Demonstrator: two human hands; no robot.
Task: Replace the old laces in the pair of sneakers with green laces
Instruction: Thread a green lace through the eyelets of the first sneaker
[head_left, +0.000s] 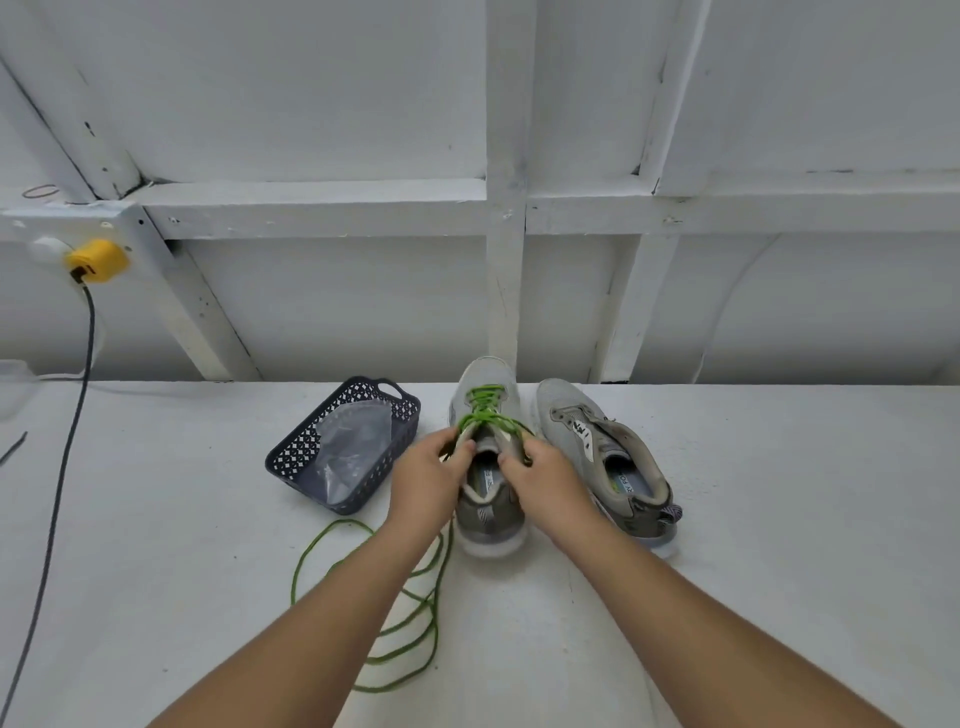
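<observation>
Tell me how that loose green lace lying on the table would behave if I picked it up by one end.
The loose green lace lies in slack loops, so it would probably hang limp. It looks thin, likely very light. Its loops overlap near the left forearm, so it may snag or tangle as it lifts.

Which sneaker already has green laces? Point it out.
The left sneaker, which both hands are working on, next to the basket. The right sneaker has no laces.
</observation>
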